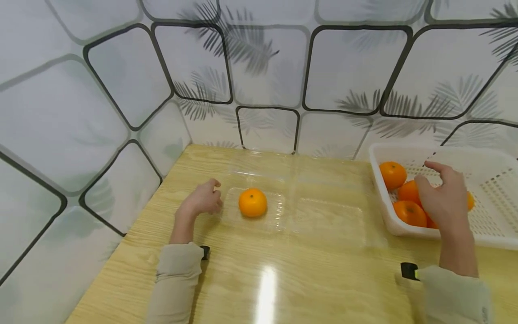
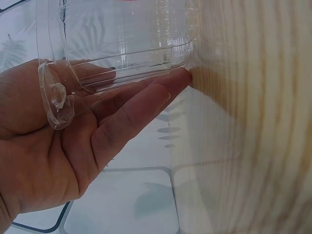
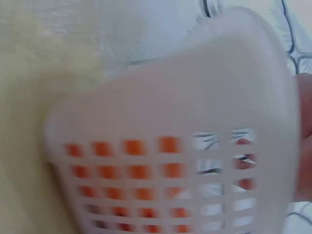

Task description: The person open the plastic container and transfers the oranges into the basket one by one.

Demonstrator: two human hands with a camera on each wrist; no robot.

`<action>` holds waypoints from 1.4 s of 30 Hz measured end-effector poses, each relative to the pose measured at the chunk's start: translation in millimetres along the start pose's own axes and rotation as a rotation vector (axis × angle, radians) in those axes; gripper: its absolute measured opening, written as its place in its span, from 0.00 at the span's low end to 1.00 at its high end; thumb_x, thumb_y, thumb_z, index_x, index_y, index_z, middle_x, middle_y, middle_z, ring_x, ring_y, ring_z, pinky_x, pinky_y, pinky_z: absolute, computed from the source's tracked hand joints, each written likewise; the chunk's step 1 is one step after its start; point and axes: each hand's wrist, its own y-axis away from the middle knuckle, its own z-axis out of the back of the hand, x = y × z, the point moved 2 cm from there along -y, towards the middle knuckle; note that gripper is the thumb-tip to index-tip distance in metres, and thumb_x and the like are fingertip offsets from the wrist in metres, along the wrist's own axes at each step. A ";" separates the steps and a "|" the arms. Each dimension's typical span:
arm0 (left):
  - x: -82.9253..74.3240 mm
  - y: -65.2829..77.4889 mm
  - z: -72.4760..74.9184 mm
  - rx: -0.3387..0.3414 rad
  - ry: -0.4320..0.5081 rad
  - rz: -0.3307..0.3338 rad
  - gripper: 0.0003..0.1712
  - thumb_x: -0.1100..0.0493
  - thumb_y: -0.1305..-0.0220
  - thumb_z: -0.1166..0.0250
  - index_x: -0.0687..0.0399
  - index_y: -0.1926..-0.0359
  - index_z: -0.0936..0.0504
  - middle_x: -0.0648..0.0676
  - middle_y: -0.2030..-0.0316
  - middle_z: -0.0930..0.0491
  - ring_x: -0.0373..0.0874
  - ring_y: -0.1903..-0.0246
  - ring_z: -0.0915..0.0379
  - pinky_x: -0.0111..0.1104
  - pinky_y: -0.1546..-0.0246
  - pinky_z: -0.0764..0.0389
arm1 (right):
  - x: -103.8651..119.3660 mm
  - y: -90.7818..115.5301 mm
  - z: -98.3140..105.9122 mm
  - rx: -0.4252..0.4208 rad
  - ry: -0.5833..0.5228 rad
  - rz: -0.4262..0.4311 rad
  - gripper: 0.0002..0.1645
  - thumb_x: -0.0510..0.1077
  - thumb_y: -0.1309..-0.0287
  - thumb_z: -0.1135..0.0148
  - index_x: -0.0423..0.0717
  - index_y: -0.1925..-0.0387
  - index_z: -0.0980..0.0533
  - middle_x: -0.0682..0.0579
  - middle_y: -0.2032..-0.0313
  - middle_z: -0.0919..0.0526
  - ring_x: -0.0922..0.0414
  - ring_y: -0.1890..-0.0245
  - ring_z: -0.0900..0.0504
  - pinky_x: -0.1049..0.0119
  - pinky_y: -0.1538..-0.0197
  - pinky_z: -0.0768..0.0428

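Note:
My left hand is at the left side of a clear plastic clamshell box. In the left wrist view its nearly straight fingers lie along the box wall, fingertips low by the tabletop; the thumb is up near the rim. One mandarin sits in the left half of the box. My right hand hovers over a white plastic basket, thumb and index finger spread apart. Several mandarins lie beneath and left of it, partly covered by the hand. In the right wrist view the basket wall hides most of that hand.
The box's other half lies flat, opened to the right on the wooden table. A patterned wall covering rises right behind the table and along its left side. The basket stands at the right, close to the back wall.

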 end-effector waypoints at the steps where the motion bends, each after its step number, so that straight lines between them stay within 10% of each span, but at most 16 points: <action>1: -2.6 -1.5 -2.0 0.000 0.001 -0.009 0.26 0.65 0.27 0.55 0.71 0.31 0.40 0.64 0.57 0.17 0.46 0.70 0.23 0.34 0.71 0.22 | -4.1 2.0 0.1 0.001 -0.001 -0.011 0.34 0.46 0.33 0.54 0.34 0.29 0.38 0.30 0.30 0.41 0.31 0.31 0.46 0.33 0.32 0.47; 15: -3.7 0.6 -0.3 -0.048 -0.115 -0.023 0.29 0.68 0.35 0.47 0.73 0.34 0.38 0.61 0.65 0.25 0.44 0.77 0.37 0.32 0.74 0.31 | -13.5 0.9 -17.1 0.094 0.069 -0.015 0.35 0.47 0.31 0.55 0.35 0.28 0.40 0.27 0.29 0.44 0.34 0.50 0.32 0.47 0.51 0.29; 21: -3.1 -3.1 -1.2 -0.048 -0.097 -0.025 0.27 0.66 0.33 0.52 0.73 0.34 0.37 0.61 0.65 0.24 0.45 0.76 0.34 0.33 0.73 0.29 | -14.5 1.0 -16.2 0.156 0.062 -0.029 0.37 0.48 0.30 0.55 0.32 0.27 0.43 0.24 0.29 0.49 0.27 0.32 0.49 0.32 0.36 0.45; 42: -3.0 -0.2 -7.7 -0.054 -0.056 0.002 0.27 0.65 0.29 0.55 0.74 0.32 0.39 0.59 0.68 0.22 0.44 0.77 0.32 0.32 0.74 0.28 | -16.9 3.5 -19.2 0.185 0.130 0.010 0.36 0.49 0.29 0.54 0.28 0.30 0.41 0.21 0.31 0.50 0.25 0.32 0.53 0.29 0.34 0.50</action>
